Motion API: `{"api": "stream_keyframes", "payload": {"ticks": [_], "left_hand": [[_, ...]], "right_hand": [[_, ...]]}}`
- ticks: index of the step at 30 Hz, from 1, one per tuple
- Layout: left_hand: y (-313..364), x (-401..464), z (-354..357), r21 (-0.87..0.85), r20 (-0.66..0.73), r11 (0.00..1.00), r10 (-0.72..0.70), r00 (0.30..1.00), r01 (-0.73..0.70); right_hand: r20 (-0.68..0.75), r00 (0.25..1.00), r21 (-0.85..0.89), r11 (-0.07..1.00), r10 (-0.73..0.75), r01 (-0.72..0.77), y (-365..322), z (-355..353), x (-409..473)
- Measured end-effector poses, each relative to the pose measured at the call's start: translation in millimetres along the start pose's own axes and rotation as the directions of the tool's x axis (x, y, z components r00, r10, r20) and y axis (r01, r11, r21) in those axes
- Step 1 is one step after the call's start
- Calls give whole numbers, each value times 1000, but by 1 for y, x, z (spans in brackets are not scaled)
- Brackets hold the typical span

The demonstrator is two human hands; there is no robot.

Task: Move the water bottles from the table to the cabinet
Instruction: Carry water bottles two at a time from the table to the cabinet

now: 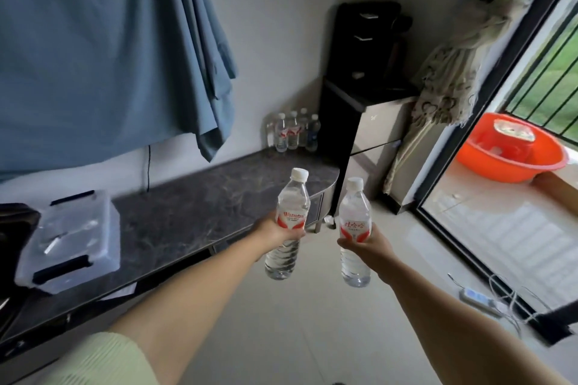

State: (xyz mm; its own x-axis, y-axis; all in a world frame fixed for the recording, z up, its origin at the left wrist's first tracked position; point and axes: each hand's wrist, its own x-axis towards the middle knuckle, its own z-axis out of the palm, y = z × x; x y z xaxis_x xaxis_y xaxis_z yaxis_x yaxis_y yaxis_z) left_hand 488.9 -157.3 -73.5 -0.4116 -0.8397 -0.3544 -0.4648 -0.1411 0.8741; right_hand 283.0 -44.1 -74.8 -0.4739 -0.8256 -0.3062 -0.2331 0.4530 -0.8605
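Carrying step: left hand (275,230) and right hand (367,242) are each gripping a bottle (289,222) (355,228) at the label, upright. Next move, likely: setting both beyond the fingers beside the bottles (294,131) standing on the cabinet (187,212).

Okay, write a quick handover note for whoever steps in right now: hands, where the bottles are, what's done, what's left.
Left hand: grips one water bottle around its label, upright, capped.
Right hand: grips a second water bottle the same way.
Both are held in the air near the end of the dark marble-top cabinet.
Done: a cluster of bottles already stands at the cabinet's far corner by the wall.
Left: set these two down with the cluster. The table is out of view, so I cannot tell whether more bottles remain there.
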Motion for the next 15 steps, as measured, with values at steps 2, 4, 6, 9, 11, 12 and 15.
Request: {"api": "stream_keyframes", "payload": {"ticks": [2, 4, 6, 9, 11, 12, 15], "left_hand": [[1, 25, -4, 15, 16, 999, -31, 999, 30], [2, 55, -5, 16, 6, 997, -70, 998, 70], [5, 86, -6, 26, -7, 995, -98, 995, 98], [14, 132, -9, 37, -15, 993, -110, 994, 111], [25, 168, -10, 38, -29, 990, -133, 991, 134], [32, 184, -12, 34, -40, 989, -142, 989, 144], [56, 237, -19, 22, -84, 984, -175, 981, 177]], "right_hand": [[3, 1000, 0, 1000, 6, -6, -6, 4, 26], [15, 1000, 0, 1000, 21, -21, -10, 9, 56], [48, 999, -1, 1000, 24, -24, -15, 11, 89], [88, 996, -22, 1000, 21, -19, -22, 12, 140], [93, 995, -47, 998, 36, -32, -30, 7, 183], [98, 994, -51, 998, 39, -34, -35, 4, 202], [85, 996, -89, 996, 18, -10, -55, -8, 266]]}}
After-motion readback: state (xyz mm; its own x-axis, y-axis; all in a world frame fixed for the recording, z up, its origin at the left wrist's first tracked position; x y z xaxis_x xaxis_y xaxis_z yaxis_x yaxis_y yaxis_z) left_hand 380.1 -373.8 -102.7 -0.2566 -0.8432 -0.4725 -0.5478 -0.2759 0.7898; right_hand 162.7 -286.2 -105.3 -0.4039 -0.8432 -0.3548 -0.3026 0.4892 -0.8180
